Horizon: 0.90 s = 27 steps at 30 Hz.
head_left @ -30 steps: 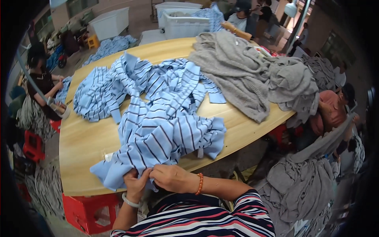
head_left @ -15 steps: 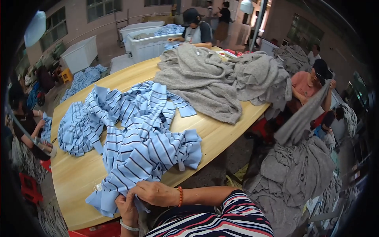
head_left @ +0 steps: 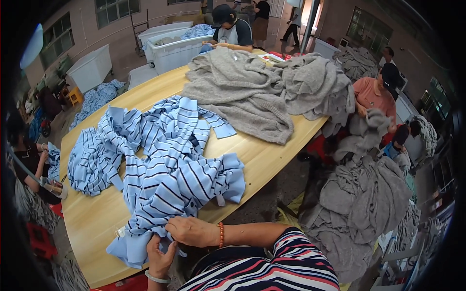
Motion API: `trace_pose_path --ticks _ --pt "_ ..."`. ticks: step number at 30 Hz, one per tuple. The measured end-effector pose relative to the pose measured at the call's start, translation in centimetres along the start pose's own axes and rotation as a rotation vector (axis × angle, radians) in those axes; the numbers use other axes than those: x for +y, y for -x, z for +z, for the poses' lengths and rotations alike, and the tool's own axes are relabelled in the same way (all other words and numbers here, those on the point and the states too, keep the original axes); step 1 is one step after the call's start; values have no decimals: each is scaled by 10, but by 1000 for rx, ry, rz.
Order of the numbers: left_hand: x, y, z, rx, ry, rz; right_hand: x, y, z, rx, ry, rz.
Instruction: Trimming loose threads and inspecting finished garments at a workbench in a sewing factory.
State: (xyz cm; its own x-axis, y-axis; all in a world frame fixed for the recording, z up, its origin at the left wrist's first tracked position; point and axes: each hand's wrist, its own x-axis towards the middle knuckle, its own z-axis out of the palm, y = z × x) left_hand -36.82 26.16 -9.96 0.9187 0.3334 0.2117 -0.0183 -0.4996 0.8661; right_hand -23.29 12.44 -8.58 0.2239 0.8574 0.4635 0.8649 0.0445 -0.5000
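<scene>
A pile of light blue garments with dark stripes lies across the wooden table. My left hand grips the near hem of the closest striped garment from below, at the table's front edge. My right hand, with an orange bead bracelet at the wrist, presses down on the same fabric just above the left hand. Both hands pinch the cloth close together.
A heap of grey knitwear covers the table's far end. More grey garments are piled on the floor at the right, where people sit. Another person works at the far end, one sits at the left. White bins stand behind.
The view has swung to the right, so the grey floor pile and the seated people now show. My hands stay on the near hem of the striped garment, the right hand slightly shifted.
</scene>
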Motion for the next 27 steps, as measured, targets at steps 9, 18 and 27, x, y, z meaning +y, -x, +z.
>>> trace_pose_path --ticks 9,18,27 --pt "23 -12 -5 -96 -56 -22 10 0 5 -35 -33 67" --pt "-2 -6 9 73 -239 15 2 -8 2 -82 -27 96" --pt "-15 -10 -2 -42 -64 9 13 -5 3 -122 -133 122"
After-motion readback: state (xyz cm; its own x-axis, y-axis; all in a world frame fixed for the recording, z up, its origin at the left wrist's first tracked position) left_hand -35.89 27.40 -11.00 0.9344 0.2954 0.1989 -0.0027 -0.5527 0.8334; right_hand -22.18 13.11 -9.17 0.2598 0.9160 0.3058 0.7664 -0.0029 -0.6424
